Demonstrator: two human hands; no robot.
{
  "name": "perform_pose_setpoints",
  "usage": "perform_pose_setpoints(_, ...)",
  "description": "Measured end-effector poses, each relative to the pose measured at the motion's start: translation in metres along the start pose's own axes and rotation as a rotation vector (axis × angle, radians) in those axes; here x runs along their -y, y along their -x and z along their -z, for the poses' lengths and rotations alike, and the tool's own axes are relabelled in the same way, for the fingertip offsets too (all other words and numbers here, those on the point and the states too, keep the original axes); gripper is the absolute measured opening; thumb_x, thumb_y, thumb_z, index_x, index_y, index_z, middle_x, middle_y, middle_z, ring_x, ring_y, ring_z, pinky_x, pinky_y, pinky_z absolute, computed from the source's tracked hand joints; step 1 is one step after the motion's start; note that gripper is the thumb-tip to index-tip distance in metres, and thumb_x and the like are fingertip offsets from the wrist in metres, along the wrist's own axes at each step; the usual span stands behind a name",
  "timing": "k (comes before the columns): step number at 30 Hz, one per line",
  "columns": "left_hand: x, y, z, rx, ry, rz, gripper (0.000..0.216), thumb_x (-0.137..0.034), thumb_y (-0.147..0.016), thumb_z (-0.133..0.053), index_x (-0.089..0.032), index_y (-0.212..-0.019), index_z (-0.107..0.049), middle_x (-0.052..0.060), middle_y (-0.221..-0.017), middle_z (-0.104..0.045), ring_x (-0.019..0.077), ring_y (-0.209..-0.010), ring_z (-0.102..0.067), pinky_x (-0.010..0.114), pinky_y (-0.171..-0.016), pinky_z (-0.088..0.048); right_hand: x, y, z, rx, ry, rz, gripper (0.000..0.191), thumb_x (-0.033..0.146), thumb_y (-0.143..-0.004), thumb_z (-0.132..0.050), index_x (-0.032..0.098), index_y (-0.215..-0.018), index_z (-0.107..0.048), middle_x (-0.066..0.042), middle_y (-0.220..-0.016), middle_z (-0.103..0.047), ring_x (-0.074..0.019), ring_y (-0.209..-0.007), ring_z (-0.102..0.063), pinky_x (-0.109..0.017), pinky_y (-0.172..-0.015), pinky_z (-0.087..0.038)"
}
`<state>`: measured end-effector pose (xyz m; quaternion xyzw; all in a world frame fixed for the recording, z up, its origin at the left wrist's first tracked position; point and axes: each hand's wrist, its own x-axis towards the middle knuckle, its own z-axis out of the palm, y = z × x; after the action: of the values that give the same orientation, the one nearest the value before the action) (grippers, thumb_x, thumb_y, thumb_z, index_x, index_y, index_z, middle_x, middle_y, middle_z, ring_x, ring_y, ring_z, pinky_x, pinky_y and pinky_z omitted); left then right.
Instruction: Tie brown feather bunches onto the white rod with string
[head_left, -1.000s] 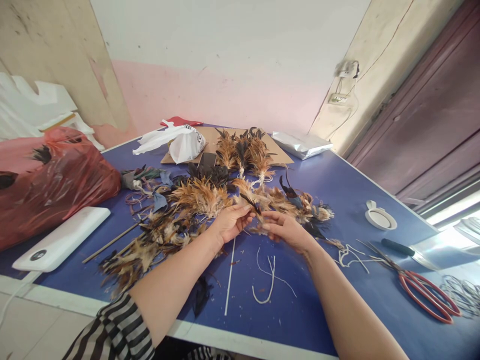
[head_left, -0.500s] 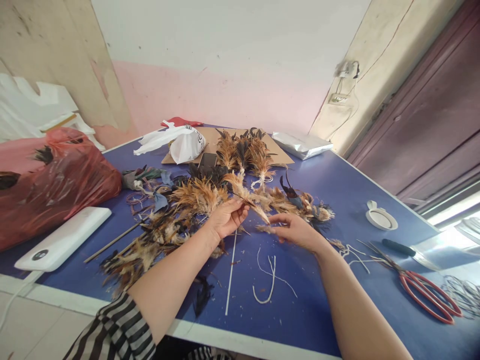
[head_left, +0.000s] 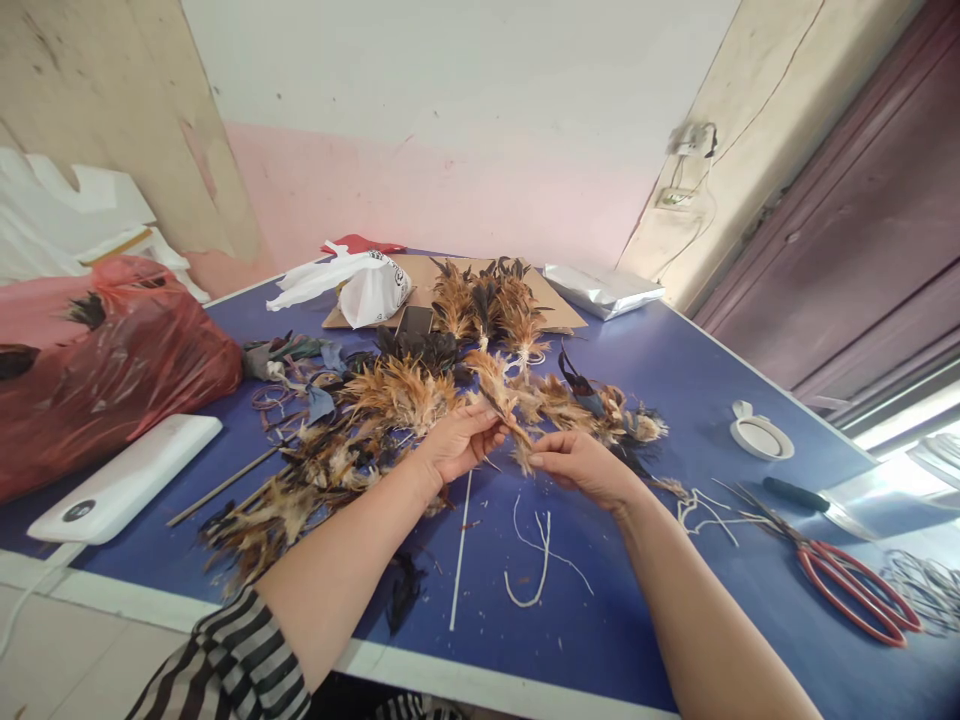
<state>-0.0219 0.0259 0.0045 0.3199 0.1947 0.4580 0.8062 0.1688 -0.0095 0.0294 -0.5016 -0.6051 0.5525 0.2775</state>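
My left hand [head_left: 454, 440] pinches a small bunch of tan and brown feathers [head_left: 501, 395] above the blue table [head_left: 660, 380]. My right hand [head_left: 581, 462] is closed too, its fingertips gripping the lower end of the same bunch. A big loose heap of brown, orange and black feathers [head_left: 360, 420] lies just beyond and left of my hands. Three tied feather bundles [head_left: 487, 300] rest on a sheet of cardboard [head_left: 555, 305] further back. A curl of white string [head_left: 536, 555] and a thin white stick [head_left: 459, 545] lie on the table below my hands.
Red-handled scissors [head_left: 847, 590] and a dark-handled tool [head_left: 799, 493] lie at the right, near a white round lid [head_left: 759, 436] and string scraps [head_left: 705, 510]. A red plastic bag [head_left: 105, 360] and a white power bank [head_left: 124, 478] sit left. A white bag [head_left: 367, 285] and silver packet [head_left: 600, 288] are at the back.
My hands drew apart half a second ago, the left lifting the feathers, and have now come back together on the bunch.
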Motion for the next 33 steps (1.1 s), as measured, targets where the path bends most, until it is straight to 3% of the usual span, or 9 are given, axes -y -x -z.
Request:
perform_pose_setpoints(8, 0.002, -0.002, 0.002, -0.025, -0.027, -0.021, 0.007, -0.011, -0.072, -0.062, -0.007, -0.078, -0.064, 0.006, -0.069, -0.063, 0.0083, -0.06, -0.06, 0.016, -0.059, -0.05, -0.004, -0.005, -0.009, 0.102, -0.15, -0.042, 0.029, 0.042, -0.064, -0.066, 0.015, -0.063, -0.057, 0.008, -0.041, -0.035, -0.0031, -0.036, -0.026, -0.019, -0.037, -0.013)
perform_pose_setpoints(15, 0.002, 0.0, -0.004, -0.03, -0.028, -0.048, 0.009, -0.01, -0.072, -0.061, -0.006, -0.08, -0.065, 0.007, -0.071, -0.065, 0.0084, -0.062, -0.06, 0.016, -0.061, -0.05, -0.011, -0.011, -0.015, 0.007, -0.229, -0.055, 0.026, 0.036, -0.059, -0.071, 0.015, -0.067, -0.057, 0.008, -0.046, -0.041, -0.0023, -0.038, -0.03, -0.017, -0.036, -0.017)
perform_pose_setpoints(21, 0.003, 0.001, -0.009, -0.121, -0.014, -0.066, 0.011, -0.009, -0.07, -0.063, -0.008, -0.081, -0.065, 0.008, -0.079, -0.067, 0.012, -0.07, -0.063, 0.019, -0.062, -0.051, -0.014, -0.014, -0.017, -0.003, -0.336, -0.018, 0.028, 0.034, -0.057, -0.073, 0.015, -0.069, -0.056, 0.005, -0.053, -0.05, -0.004, -0.043, -0.041, -0.016, -0.038, -0.028)
perform_pose_setpoints(27, 0.007, -0.001, -0.008, -0.284, -0.111, 0.012, 0.013, -0.014, -0.068, -0.066, -0.007, -0.08, -0.066, 0.011, -0.088, -0.067, 0.0095, -0.061, -0.062, 0.016, -0.05, -0.049, -0.016, -0.016, -0.011, -0.15, -0.405, 0.067, 0.029, 0.035, -0.058, -0.073, 0.015, -0.07, -0.055, 0.004, -0.055, -0.054, -0.0054, -0.046, -0.047, -0.019, -0.045, -0.037)
perform_pose_setpoints(33, 0.018, 0.001, -0.012, -0.253, -0.19, 0.165, 0.008, -0.013, -0.07, -0.064, -0.006, -0.074, -0.065, 0.01, -0.074, -0.066, 0.0105, -0.056, -0.062, 0.016, -0.047, -0.049, -0.016, -0.018, -0.011, -0.305, -0.175, 0.196, 0.027, 0.037, -0.063, -0.068, 0.016, -0.068, -0.053, 0.002, -0.055, -0.056, -0.0091, -0.048, -0.049, -0.024, -0.051, -0.04)
